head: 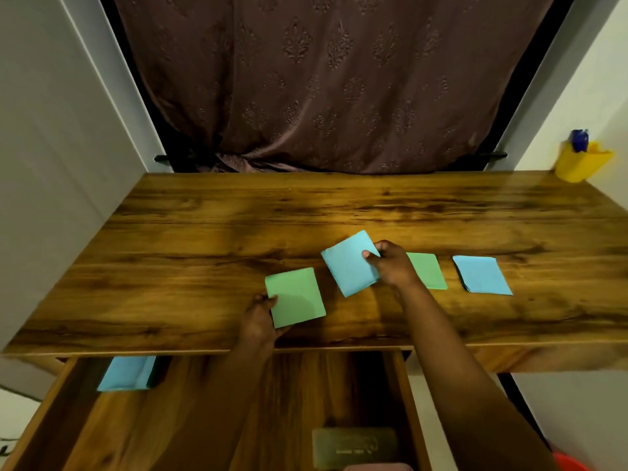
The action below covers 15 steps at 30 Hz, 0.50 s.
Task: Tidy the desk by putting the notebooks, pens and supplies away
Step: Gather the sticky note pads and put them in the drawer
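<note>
On the wooden desk (204,226), my left hand (259,317) grips a green pad of paper (295,297) by its lower left corner, near the front edge. My right hand (390,266) pinches a blue pad (350,263) at its right side, tilted and lifted slightly. Behind my right wrist lies a second green pad (427,270), partly hidden. A second blue pad (482,275) lies flat further right. Below the desk an open drawer (61,402) holds another blue pad (127,373) at its back left.
A yellow pen holder (582,163) with a blue item in it stands at the desk's far right corner, against the white wall. A dark greenish flat object (353,445) lies in the drawer's front. A brown curtain (323,79) hangs behind the desk.
</note>
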Motion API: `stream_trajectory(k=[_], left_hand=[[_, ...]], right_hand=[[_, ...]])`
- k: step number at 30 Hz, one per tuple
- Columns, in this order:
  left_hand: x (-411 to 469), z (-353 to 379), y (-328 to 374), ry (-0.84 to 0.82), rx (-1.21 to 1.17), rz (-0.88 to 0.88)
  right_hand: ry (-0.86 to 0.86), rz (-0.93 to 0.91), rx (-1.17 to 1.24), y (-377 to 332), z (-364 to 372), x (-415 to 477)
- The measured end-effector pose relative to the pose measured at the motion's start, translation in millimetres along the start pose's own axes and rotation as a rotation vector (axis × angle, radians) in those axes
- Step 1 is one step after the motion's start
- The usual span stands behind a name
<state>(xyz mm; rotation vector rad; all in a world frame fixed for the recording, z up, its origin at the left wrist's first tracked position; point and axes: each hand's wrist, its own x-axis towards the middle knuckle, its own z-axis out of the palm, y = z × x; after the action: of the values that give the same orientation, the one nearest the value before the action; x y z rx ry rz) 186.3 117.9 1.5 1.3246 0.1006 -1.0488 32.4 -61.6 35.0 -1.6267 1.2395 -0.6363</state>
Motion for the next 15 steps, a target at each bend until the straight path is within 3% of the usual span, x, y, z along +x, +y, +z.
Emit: stream_trajectory(k=[4, 10, 15], left_hand=[[-13, 20, -4, -0.087, -0.075, -0.020], [-25, 35, -7, -0.124, -0.063, 0.060], [-28, 37, -6, -0.088, -0.020, 0.136]], right_hand=[[0.038, -0.106, 0.170, -6, 29, -49], [0.199, -0.157, -0.021, -3, 59, -74], [0.180, -0.211, -0.111, -4, 64, -80]])
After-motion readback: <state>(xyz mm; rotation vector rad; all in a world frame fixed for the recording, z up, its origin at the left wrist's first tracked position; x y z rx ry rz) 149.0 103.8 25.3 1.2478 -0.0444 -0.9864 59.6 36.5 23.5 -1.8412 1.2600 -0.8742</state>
